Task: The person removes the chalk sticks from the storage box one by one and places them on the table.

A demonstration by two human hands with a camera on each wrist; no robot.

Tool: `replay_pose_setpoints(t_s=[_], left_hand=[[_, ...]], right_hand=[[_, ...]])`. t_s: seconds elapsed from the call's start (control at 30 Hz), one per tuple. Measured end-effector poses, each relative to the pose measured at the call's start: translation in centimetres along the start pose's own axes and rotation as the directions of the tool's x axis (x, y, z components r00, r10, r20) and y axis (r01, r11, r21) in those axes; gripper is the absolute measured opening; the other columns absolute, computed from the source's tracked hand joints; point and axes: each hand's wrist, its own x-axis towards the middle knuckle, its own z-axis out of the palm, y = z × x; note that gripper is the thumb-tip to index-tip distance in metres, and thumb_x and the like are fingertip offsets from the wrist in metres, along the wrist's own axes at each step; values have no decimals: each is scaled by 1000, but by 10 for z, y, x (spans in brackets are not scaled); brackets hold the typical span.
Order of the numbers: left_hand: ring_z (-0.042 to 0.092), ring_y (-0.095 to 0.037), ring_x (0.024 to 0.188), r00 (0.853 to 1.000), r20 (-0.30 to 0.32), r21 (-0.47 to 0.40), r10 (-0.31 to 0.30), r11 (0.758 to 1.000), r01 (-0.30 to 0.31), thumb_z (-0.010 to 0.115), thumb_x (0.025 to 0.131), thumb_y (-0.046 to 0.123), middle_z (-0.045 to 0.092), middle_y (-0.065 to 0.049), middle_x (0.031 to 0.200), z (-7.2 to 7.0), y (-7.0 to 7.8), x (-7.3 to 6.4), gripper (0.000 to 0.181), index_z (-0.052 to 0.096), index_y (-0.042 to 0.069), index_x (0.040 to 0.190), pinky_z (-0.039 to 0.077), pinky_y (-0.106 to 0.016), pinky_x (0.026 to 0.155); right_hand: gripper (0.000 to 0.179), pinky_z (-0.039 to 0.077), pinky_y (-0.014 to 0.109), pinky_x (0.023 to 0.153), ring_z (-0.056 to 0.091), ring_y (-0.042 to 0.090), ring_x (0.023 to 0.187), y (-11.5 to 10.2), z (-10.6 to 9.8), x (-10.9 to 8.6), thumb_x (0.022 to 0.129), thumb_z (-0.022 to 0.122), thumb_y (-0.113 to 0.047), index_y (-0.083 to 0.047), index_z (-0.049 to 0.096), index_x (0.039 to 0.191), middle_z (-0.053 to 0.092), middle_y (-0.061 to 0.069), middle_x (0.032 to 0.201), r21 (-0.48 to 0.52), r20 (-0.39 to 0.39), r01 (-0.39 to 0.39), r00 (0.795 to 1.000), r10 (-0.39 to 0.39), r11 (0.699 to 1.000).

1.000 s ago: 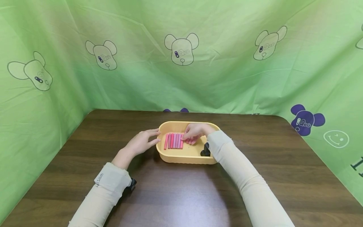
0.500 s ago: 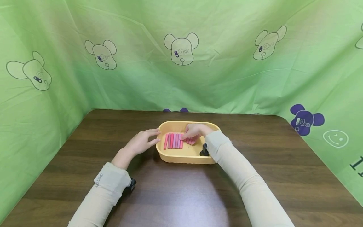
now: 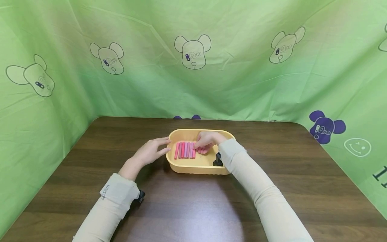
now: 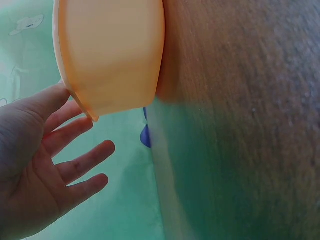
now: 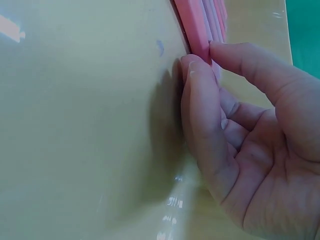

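Note:
A yellow oval plastic basin (image 3: 199, 170) stands on the table, with several pink, red and purple sticks (image 3: 182, 150) lying side by side in its left half. My right hand (image 3: 208, 139) reaches into the basin and pinches the far end of the rightmost pink stick (image 5: 192, 22) between thumb and fingers. That stick lies against the row; what the sticks are made of cannot be told. At the basin's left end, my left hand (image 3: 151, 151) touches the rim with thumb and forward fingers. The left wrist view shows its other fingers (image 4: 87, 162) spread, holding nothing.
The basin sits towards the back of a dark brown wooden table (image 3: 181, 201). A green patterned cloth (image 3: 235, 90) hangs behind and at both sides. A black wrist camera (image 3: 217, 160) on the right arm hangs inside the basin's right part.
Hardly anything differs. My right fingers shift very slightly at the pink stick's end, and the left hand keeps its place on the rim.

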Motion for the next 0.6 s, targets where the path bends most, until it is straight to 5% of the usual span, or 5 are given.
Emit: replay_pose_setpoints(t_s=[0.6], left_hand=[[46,-31,130,1000,-8,6,14,1000,-14,55,94,25,51,-15,138,1,-2,1,42,55,2,129,35,-45,109]], right_hand=[[16,48,13,49,53,3,46,1,-1,1,88,57,-9,-6,59,72,59,-2,57,52,31,-27,999,25,998]])
